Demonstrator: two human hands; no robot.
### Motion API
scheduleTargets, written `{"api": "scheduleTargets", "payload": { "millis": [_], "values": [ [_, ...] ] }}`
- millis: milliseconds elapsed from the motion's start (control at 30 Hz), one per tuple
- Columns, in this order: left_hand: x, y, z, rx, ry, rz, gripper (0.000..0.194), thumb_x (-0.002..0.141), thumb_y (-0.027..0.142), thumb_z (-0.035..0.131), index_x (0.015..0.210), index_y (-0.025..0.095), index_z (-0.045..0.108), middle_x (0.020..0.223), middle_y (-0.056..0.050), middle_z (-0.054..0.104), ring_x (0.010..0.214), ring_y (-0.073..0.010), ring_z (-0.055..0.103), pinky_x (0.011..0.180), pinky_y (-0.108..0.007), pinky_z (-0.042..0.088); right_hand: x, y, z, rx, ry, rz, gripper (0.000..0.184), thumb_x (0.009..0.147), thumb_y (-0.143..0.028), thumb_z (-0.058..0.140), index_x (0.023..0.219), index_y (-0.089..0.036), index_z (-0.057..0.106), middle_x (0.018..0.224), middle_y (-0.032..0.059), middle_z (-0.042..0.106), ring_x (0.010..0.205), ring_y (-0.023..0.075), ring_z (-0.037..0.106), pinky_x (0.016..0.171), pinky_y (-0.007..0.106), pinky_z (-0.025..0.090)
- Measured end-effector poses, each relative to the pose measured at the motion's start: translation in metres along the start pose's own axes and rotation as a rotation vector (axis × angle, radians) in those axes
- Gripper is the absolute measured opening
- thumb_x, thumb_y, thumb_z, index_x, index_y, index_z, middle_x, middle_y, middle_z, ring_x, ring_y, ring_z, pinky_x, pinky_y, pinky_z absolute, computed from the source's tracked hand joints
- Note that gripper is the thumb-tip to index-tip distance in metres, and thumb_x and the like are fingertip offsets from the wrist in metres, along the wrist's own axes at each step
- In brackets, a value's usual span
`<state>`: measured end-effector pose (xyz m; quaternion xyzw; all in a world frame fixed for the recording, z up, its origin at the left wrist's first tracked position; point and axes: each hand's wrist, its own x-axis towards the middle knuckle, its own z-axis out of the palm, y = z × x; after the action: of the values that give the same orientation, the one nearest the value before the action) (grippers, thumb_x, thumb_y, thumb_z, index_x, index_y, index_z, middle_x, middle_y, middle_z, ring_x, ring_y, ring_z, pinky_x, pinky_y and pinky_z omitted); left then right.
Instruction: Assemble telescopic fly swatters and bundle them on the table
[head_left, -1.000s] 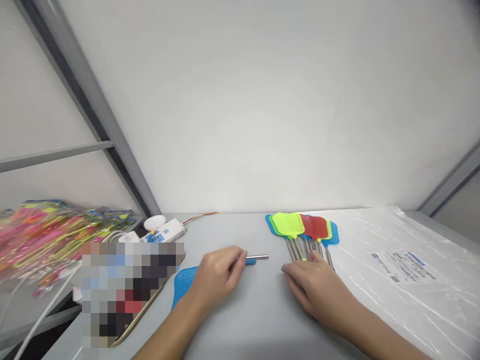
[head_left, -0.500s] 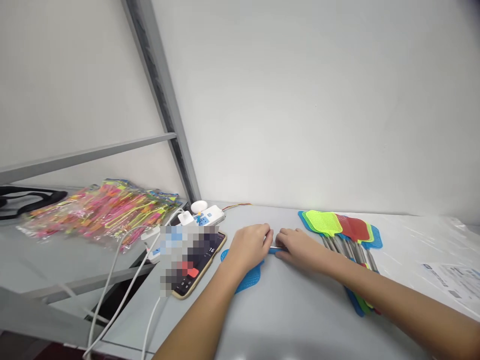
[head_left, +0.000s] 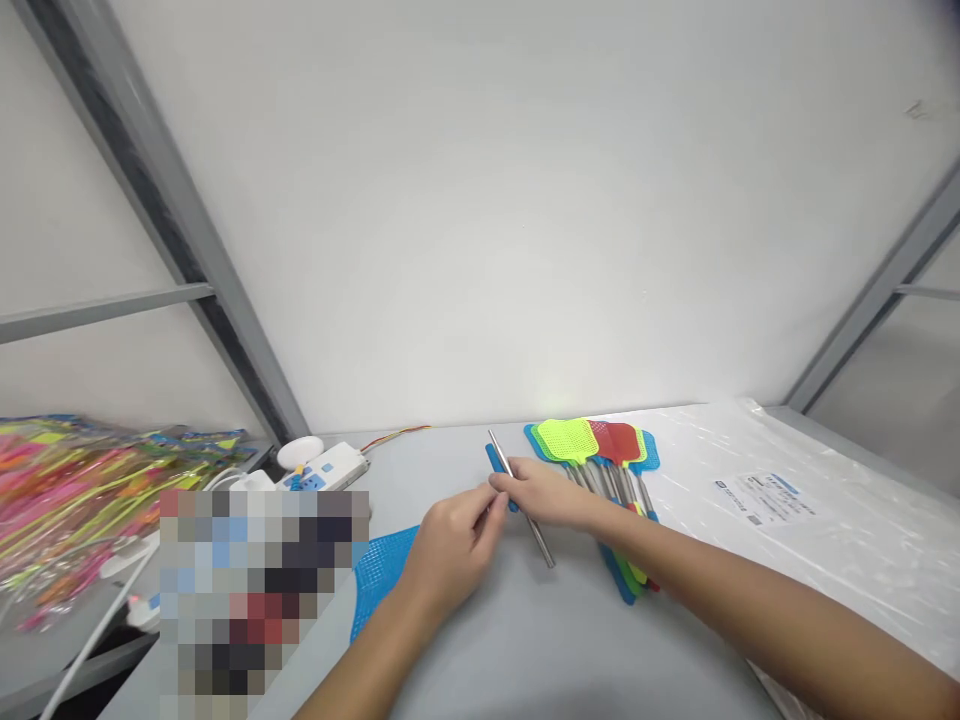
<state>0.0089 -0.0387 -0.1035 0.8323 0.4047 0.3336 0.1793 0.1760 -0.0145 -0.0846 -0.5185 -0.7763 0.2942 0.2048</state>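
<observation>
Two hands meet above the worktop (head_left: 487, 650). The right hand (head_left: 544, 492) has its fingers closed around a metal stick (head_left: 537, 539). The left hand (head_left: 454, 548) curls; I cannot tell how tightly. From it, a blue net (head_left: 381, 570) sits at 8 o'clock, fly swatters (head_left: 570, 440) at 2, an unreadably small label (head_left: 766, 499) at 3.
</observation>
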Motion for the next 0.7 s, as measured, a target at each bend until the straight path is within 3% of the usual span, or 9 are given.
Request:
{"api": "scheduleTargets", "payload": {
  "millis": [100,167,233,333,467,567,700],
  "values": [
    [-0.002,0.006,0.014,-0.343,0.010,-0.231,0.033,0.096,0.049,0.040,0.077,0.022,0.040,0.059,0.007,0.039,0.050,-0.0102,0.041,0.049,-0.023,0.030,-0.025,-0.009,-0.010,0.114,0.085,0.021,0.035,0.097,-0.046,0.029,0.081,-0.020,0.046,0.077,0.0000,0.056,0.068,0.0130,0.052,0.060,0.023,0.041],
    [-0.005,0.012,0.026,-0.618,-0.088,-0.359,0.032,0.095,0.056,0.036,0.089,0.024,0.039,0.063,0.009,0.043,0.042,-0.0091,0.042,0.041,-0.022,0.031,-0.041,-0.013,-0.014,0.273,0.067,0.027,0.037,0.095,-0.051,0.033,0.081,-0.020,0.047,0.079,0.0003,0.058,0.071,0.0139,0.054,0.063,0.024,0.043],
    [-0.009,0.017,0.036,-0.800,-0.189,-0.396,0.033,0.096,0.057,0.032,0.094,0.025,0.037,0.066,0.009,0.047,0.037,-0.0083,0.044,0.037,-0.021,0.032,-0.054,-0.015,-0.015,0.474,-0.009,0.025,0.035,0.095,-0.050,0.038,0.082,-0.019,0.049,0.078,0.0008,0.060,0.073,0.0155,0.057,0.067,0.027,0.044],
    [-0.013,0.023,0.043,-0.839,-0.211,-0.357,0.031,0.096,0.053,0.038,0.091,0.023,0.038,0.066,0.008,0.051,0.039,-0.0082,0.051,0.040,-0.021,0.038,-0.064,-0.012,-0.012,0.669,-0.109,-0.004,0.032,0.096,-0.047,0.039,0.086,-0.019,0.052,0.067,-0.0004,0.062,0.071,0.0169,0.061,0.072,0.029,0.045],
    [-0.012,0.025,0.043,-0.884,-0.196,-0.388,0.034,0.094,0.052,0.044,0.110,0.022,0.040,0.070,0.004,0.058,0.048,-0.0132,0.061,0.047,-0.025,0.049,-0.064,-0.004,-0.002,0.745,-0.100,-0.031,0.039,0.097,-0.051,0.037,0.084,-0.019,0.055,0.055,-0.0036,0.055,0.057,0.0144,0.056,0.067,0.028,0.044],
    [-0.011,0.026,0.043,-0.947,-0.193,-0.427,0.039,0.093,0.051,0.047,0.118,0.021,0.040,0.072,0.001,0.061,0.055,-0.0160,0.065,0.053,-0.029,0.054,-0.064,0.000,0.001,0.735,-0.069,-0.004,0.043,0.096,-0.053,0.036,0.084,-0.018,0.059,0.057,-0.0031,0.053,0.056,0.0136,0.054,0.065,0.028,0.044],
    [-0.010,0.027,0.046,-1.001,-0.194,-0.428,0.039,0.093,0.048,0.050,0.121,0.021,0.042,0.082,-0.002,0.064,0.060,-0.0155,0.066,0.060,-0.031,0.056,-0.067,0.004,-0.004,0.647,0.010,0.041,0.042,0.096,-0.052,0.039,0.086,-0.019,0.063,0.070,0.0003,0.061,0.071,0.0166,0.059,0.070,0.028,0.045]
  ]
}}
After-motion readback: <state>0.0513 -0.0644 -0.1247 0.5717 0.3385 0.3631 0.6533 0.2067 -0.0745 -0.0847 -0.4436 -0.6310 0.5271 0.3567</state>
